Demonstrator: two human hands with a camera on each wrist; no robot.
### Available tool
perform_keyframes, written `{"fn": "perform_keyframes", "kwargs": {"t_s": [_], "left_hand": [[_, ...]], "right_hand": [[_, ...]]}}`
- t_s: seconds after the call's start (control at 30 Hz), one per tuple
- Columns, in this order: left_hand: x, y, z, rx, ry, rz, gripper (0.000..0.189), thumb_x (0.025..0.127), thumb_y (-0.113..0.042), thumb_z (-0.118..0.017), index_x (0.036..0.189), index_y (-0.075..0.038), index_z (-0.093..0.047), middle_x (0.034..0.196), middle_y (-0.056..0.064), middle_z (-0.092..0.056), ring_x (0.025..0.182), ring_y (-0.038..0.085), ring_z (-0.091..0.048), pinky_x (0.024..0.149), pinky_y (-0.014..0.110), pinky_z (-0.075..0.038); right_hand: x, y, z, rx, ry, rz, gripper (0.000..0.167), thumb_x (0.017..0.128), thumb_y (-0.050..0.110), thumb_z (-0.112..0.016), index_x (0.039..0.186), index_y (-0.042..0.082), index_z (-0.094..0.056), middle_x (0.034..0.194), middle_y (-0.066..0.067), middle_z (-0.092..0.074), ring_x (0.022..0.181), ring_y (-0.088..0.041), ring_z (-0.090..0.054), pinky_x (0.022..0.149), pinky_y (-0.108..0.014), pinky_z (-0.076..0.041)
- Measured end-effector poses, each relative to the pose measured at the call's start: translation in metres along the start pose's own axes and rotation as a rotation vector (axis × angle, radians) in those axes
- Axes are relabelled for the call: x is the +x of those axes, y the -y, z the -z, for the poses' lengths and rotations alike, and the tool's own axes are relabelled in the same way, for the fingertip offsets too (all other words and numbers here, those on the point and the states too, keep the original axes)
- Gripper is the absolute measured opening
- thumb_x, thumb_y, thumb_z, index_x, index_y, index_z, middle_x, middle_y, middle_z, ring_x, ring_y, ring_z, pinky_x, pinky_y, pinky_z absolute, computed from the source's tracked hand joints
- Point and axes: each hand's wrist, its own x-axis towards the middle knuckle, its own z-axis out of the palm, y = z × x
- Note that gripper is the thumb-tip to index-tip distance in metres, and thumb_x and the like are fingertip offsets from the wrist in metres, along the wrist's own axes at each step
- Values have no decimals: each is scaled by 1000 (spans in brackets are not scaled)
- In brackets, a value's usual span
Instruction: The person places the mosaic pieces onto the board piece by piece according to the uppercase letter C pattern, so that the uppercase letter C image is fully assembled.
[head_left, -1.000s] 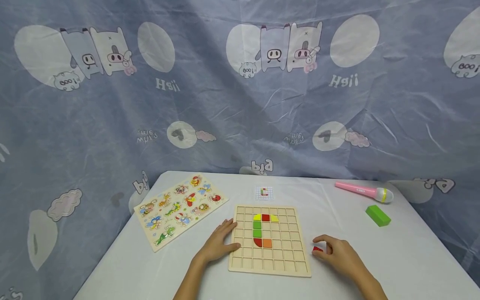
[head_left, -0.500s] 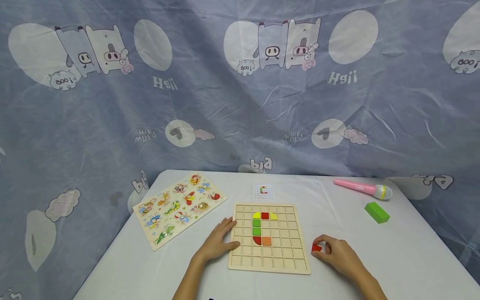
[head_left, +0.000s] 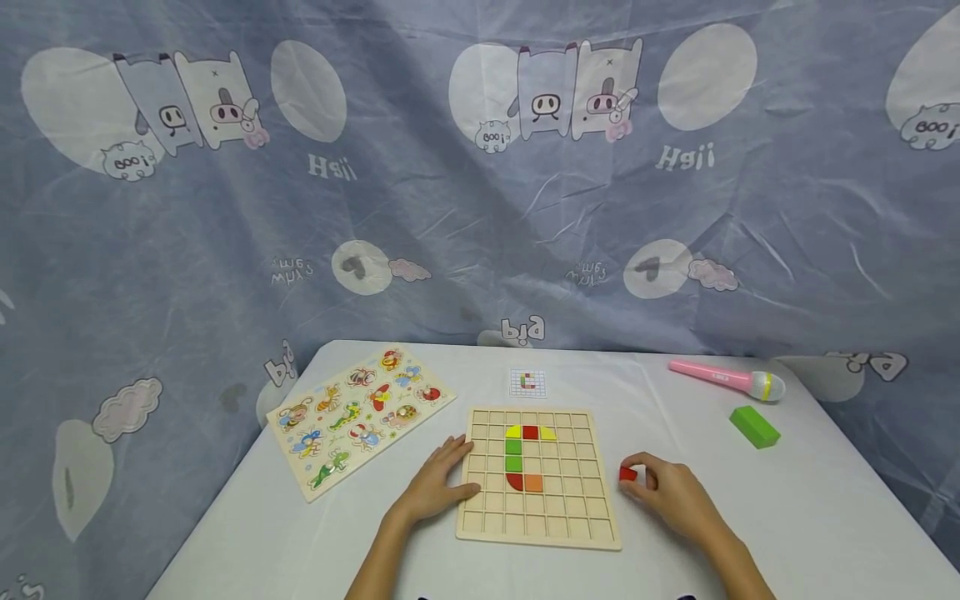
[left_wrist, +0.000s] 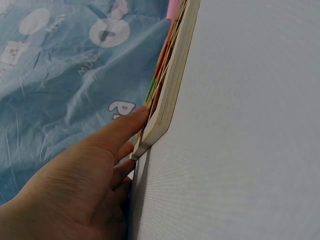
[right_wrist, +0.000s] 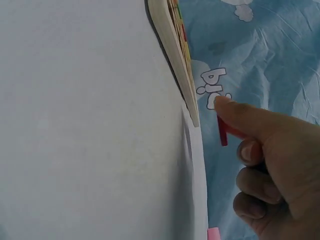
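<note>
A wooden grid board (head_left: pixel 570 527) lies on the table. In its cells sit yellow corner tiles (head_left: pixel 513 432), a red square tile (head_left: pixel 531 432), green square tiles (head_left: pixel 513 455), a red rounded tile (head_left: pixel 514 482) and an orange square tile (head_left: pixel 533 483). My left hand (head_left: pixel 431 487) rests at the board's left edge, its fingers fairly straight, and the thumb touches the rim. Just off the board's right edge, my right hand (head_left: pixel 675 496) pinches a small red tile (head_left: pixel 627 474) between thumb and forefinger. From the right wrist view, this tile (right_wrist: pixel 222 131) shows as a thin slab.
Behind the board lies a small pattern card (head_left: pixel 528 383). An insect puzzle board (head_left: pixel 337 454) lies at the left. At the right are a pink toy microphone (head_left: pixel 720 377) and a green block (head_left: pixel 755 427). A printed cloth (head_left: pixel 480 208) hangs behind the white table (head_left: pixel 337 542).
My right hand has picked up the red tile from beside the board and moved slightly away from me with it. My left hand has stayed at the board's left edge.
</note>
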Motion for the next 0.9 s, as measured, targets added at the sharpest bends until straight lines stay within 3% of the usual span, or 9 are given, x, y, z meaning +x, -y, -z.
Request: {"fn": "perform_keyframes", "kwargs": {"t_s": [0.17, 0.47, 0.63, 0.9], "left_hand": [[-1, 0, 0, 3, 5, 3, 73, 81, -42, -66, 140, -9, -39, 149, 8, -29, 138, 29, -17, 110, 50, -15], [-1, 0, 0, 6, 8, 18, 73, 81, -43, -66, 141, -10, -39, 149, 8, -28, 138, 29, -16, 109, 52, -15], [0, -2, 1, -9, 8, 40, 74, 80, -44, -66, 141, -12, -39, 149, 5, -28, 139, 28, -15, 109, 52, -15], [0, -2, 1, 3, 8, 17, 73, 81, -42, -67, 140, -9, -39, 148, 8, -29, 138, 29, -16, 110, 50, -14]], "right_hand": [[12, 21, -4, 20, -3, 66, 25, 75, 28, -76, 96, 20, -66, 51, 13, -35, 44, 0, -28, 40, -18, -26], [25, 57, -27, 95, 107, 134, 24, 77, 31, -74, 97, 20, -67, 49, 14, -36, 43, 1, -29, 40, -17, -26], [29, 65, -40, 111, 166, 162, 26, 79, 36, -71, 99, 20, -67, 50, 14, -38, 43, 1, -30, 40, -17, -27], [30, 66, -52, 110, 201, 182, 28, 79, 38, -70, 99, 19, -68, 51, 14, -40, 43, 1, -31, 40, -17, -29]]}}
